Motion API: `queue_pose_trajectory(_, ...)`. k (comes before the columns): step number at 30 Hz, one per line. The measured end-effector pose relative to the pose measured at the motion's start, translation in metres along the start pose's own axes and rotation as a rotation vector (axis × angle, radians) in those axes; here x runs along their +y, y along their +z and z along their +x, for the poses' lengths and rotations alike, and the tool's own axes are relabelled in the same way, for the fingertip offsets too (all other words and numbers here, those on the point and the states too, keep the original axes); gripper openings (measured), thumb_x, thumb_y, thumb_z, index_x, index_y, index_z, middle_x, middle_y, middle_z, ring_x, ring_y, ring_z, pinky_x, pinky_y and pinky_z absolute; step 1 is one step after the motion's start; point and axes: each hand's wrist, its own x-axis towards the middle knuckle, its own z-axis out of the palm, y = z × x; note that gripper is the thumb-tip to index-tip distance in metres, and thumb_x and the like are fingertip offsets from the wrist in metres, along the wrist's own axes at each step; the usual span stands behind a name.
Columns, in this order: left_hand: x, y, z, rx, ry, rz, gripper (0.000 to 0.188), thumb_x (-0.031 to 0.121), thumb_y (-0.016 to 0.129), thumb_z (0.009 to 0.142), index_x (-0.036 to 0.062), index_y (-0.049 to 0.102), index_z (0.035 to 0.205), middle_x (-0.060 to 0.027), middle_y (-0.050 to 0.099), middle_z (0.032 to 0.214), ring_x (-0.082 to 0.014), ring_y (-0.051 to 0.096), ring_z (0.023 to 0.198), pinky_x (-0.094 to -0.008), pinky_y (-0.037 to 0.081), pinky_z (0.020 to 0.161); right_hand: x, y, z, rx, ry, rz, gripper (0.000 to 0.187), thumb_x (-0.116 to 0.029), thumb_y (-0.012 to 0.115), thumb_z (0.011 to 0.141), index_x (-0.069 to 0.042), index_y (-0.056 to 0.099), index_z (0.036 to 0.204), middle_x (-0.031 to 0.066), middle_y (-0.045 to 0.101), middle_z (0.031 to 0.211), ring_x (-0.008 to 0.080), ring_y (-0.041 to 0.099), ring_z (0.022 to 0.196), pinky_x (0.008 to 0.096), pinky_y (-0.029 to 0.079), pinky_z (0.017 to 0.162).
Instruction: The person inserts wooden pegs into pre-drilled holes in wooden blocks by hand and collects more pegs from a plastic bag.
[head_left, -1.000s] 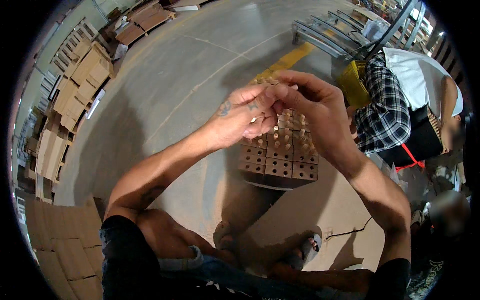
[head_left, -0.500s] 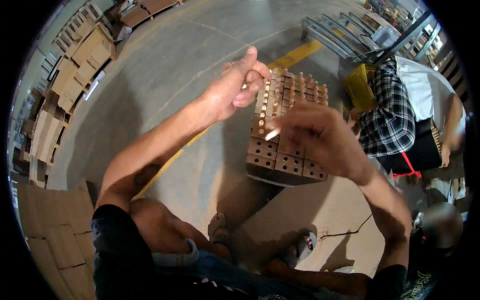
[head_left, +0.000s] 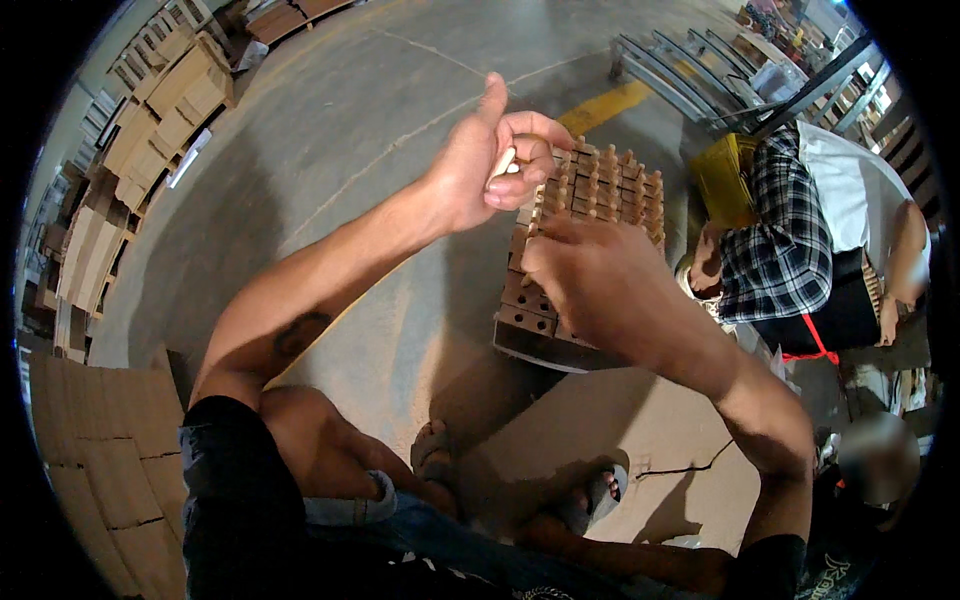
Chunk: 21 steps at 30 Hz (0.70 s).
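Observation:
A stack of brown wooden blocks (head_left: 518, 318) with round holes stands in front of me, its near holes bare. Rows of wooden dowels (head_left: 612, 165) stick up from the far part. My left hand (head_left: 470, 165) is at the far left edge of the stack, thumb raised and fingers curled round a few pale loose dowels (head_left: 503, 164). Over the left near part of the blocks, my right hand (head_left: 620, 285) is pinched with its fingertips down at a hole row. The dowel in its grip is almost fully hidden by the fingers.
Another person in checked cloth (head_left: 785, 200) sits to the right, next to a yellow crate (head_left: 725, 180). Metal frames (head_left: 680, 80) lie at the far right. Cardboard stacks (head_left: 175, 100) line the left, and flat cardboard (head_left: 560, 440) lies under my feet.
My right hand has come down and left onto the blocks, bringing the dowel to the hole row. My left hand has turned slightly, showing more of the dowels in it.

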Motion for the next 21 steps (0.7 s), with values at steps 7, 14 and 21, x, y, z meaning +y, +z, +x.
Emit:
queue_pose_trajectory(7, 0.003, 0.005, 0.004, -0.102, 0.024, 0.002, 0.09, 0.072, 0.01, 0.093, -0.0021, 0.053, 0.12, -0.0006, 0.044, 0.063, -0.0074, 0.027, 0.043, -0.022, 0.019, 0.038, -0.01, 0.01, 0.01, 0.03, -0.226, -0.204, 0.01, -0.011, 0.06, 0.076, -0.001, 0.06, 0.076, 0.0134, 0.06, 0.074, 0.0281, 0.065, 0.064, 0.0413, 0.052, 0.055)
queue_pose_trajectory(14, 0.004, 0.01, 0.004, -0.15, 0.058, 0.057, 0.095, 0.077, 0.012, 0.089, -0.0014, 0.046, 0.129, -0.001, 0.046, 0.063, -0.0072, 0.027, 0.043, -0.0226, 0.019, 0.038, 0.001, 0.01, 0.009, -0.083, -0.187, 0.0, 0.017, -0.011, 0.068, 0.074, -0.001, 0.055, 0.077, 0.0126, 0.056, 0.078, 0.0316, 0.063, 0.075, 0.0411, 0.051, 0.065)
queue_pose_trajectory(21, 0.009, 0.025, 0.006, -0.058, 0.169, 0.278, 0.097, 0.078, 0.009, 0.088, 0.0, 0.036, 0.139, -0.0057, 0.057, 0.072, -0.0069, 0.031, 0.045, -0.0212, 0.027, 0.043, 0.006, -0.009, 0.003, 0.303, 0.098, 0.137, 0.012, -0.009, 0.065, 0.081, 0.0, 0.063, 0.088, 0.0122, 0.06, 0.082, 0.0275, 0.062, 0.07, 0.0359, 0.05, 0.063)
